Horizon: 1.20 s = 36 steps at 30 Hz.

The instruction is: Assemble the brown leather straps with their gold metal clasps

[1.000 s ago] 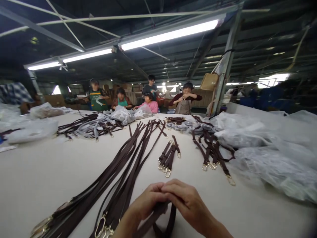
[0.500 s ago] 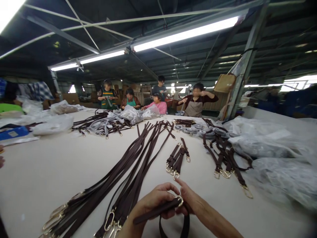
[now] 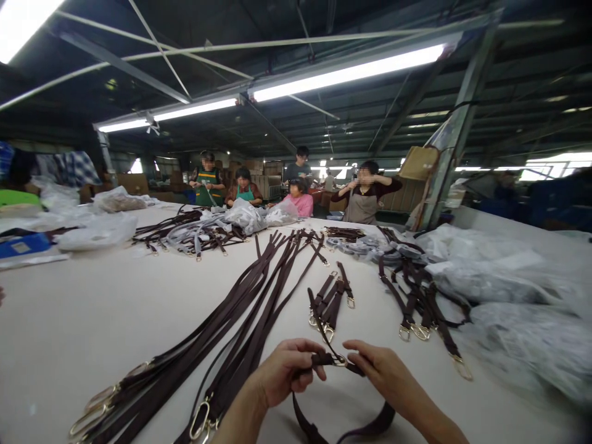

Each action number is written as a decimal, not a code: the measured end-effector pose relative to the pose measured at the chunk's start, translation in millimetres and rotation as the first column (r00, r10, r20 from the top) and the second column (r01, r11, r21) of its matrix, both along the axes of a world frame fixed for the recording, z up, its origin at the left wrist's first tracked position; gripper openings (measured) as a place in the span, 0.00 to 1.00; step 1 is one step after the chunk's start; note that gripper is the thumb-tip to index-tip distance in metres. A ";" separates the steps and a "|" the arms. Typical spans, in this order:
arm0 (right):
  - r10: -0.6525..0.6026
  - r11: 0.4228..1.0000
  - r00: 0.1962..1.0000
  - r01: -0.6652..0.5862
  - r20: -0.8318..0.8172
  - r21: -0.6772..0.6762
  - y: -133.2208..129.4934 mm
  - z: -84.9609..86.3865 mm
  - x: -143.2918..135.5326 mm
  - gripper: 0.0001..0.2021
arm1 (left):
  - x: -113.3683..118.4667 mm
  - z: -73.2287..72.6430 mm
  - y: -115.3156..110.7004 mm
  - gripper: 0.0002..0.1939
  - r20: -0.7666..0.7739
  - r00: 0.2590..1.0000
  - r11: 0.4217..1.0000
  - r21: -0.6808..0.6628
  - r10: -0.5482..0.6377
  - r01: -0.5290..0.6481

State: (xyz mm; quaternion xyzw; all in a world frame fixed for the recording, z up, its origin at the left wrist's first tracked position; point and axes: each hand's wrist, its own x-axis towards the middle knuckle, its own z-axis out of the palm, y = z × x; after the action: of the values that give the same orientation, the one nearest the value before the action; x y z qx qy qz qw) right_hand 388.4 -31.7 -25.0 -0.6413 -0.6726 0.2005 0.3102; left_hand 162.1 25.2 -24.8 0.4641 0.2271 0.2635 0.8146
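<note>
A dark brown strap (image 3: 375, 427) with a gold buckle (image 3: 340, 360) is held up between both hands just above the table. My left hand (image 3: 292, 369) pinches the strap left of the buckle. At the buckle's other side, my right hand (image 3: 380, 365) has thumb and fingers closed on the strap. One narrow strap end sticks up and away from the buckle, and the rest hangs in a loop below the hands. Beyond them lie several short brown straps (image 3: 333, 302) with gold rings. Long brown straps (image 3: 222, 327) with gold clasps stretch along my left side.
More brown straps (image 3: 419, 296) with gold hardware lie to the right beside clear plastic bags (image 3: 522, 333). A pile of straps and grey wrapping (image 3: 198, 229) sits farther left on the white table (image 3: 115, 308). Several people stand or sit at the far side, including one in a grey apron (image 3: 361, 206).
The strap's narrow end has swung from lying over my left hand to pointing up and forward. My right hand has moved right, and the hanging loop has widened.
</note>
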 end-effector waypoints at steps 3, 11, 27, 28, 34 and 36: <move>0.030 0.998 0.991 -0.022 -0.132 0.060 -8.6 10.5 -15.1 0.26 | 5.5 7.0 -10.7 0.18 -0.126 0.988 0.982 0.176 0.086 -0.063; 0.366 0.857 0.913 -0.406 0.179 0.318 -31.6 22.0 -53.3 0.33 | 22.6 8.7 -33.3 0.15 -0.002 0.997 0.844 0.534 0.072 -0.059; 0.051 0.978 0.845 -0.151 -0.533 -0.147 -29.2 56.8 -21.7 0.21 | 13.8 18.5 -26.7 0.07 -0.249 0.889 0.561 0.828 0.384 -0.010; 0.035 0.976 0.864 -0.137 -0.503 -0.167 -27.6 54.1 -21.1 0.21 | 14.3 18.1 -26.3 0.07 -0.250 0.889 0.572 0.820 0.384 -0.016; -0.026 0.980 0.872 -0.074 -0.489 -0.184 -21.4 43.1 -16.6 0.19 | 18.2 14.0 -25.4 0.08 -0.214 0.910 0.653 0.753 0.355 -0.078; -0.027 0.979 0.882 -0.073 -0.471 -0.192 -21.4 43.0 -16.3 0.18 | 18.3 12.3 -24.4 0.08 -0.207 0.914 0.663 0.744 0.349 -0.085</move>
State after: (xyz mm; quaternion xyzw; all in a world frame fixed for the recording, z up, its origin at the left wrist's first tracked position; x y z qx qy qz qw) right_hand 372.1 -53.1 18.0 -0.5935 -0.5605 0.4221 0.3943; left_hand 180.4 0.9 -12.4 0.7524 0.2936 0.3458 0.4777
